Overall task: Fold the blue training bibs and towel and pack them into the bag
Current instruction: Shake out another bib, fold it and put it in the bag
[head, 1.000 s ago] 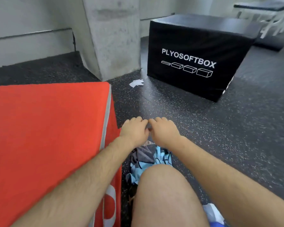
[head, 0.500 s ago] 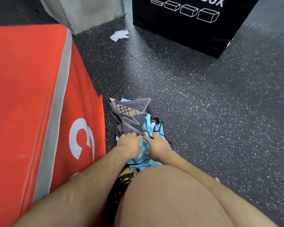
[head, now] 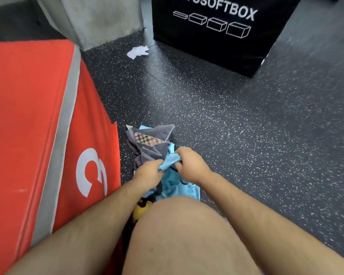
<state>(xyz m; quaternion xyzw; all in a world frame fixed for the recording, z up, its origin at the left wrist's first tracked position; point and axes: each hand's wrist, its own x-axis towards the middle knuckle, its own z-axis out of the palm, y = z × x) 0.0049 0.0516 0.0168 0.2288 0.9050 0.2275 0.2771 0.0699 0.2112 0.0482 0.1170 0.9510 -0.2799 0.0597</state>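
A crumpled pile of light blue training bibs (head: 174, 186) lies on the dark floor beside the red box. A grey ribbed towel (head: 150, 142) with a checked patch lies bunched at the pile's far side. My left hand (head: 147, 172) and my right hand (head: 188, 165) both grip one bunched edge of a blue bib (head: 170, 162), stretched between them just above the pile. My bare knee hides the near part of the pile. No bag is clearly in view.
A large red soft box (head: 38, 126) with a white "3" stands close on the left. A black plyo box (head: 211, 30) sits ahead, a concrete pillar (head: 99, 18) at the back left. A scrap of white paper (head: 137, 52) lies on the speckled floor.
The view has tilted down from the boxes to the pile. My hands went from resting together on the cloth to gripping a blue bib edge and lifting it slightly.
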